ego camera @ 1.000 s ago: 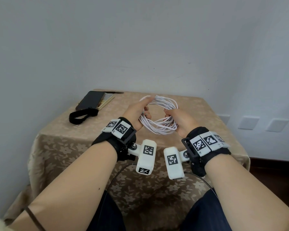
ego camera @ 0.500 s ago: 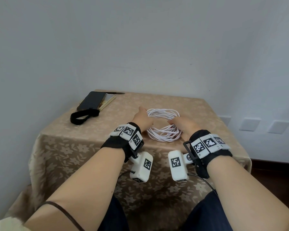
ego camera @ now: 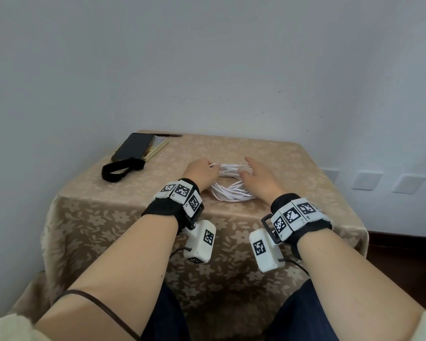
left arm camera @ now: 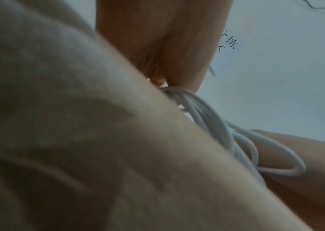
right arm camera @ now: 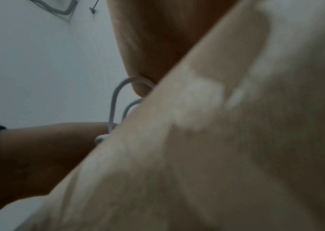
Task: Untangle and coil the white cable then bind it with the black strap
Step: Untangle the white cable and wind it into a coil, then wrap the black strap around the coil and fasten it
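Left grip (ego camera: 202, 172) pinches the coiled white cable (ego camera: 231, 190) on the bench (ego camera: 268, 148); right grip (ego camera: 258, 175) rests released on it, black strap (ego camera: 119, 169) far left.

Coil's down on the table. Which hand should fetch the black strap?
Left. The black strap lies at the table's far left, nearer the left hand. The right hand rests flat on the white cable and could likely pin the coil.
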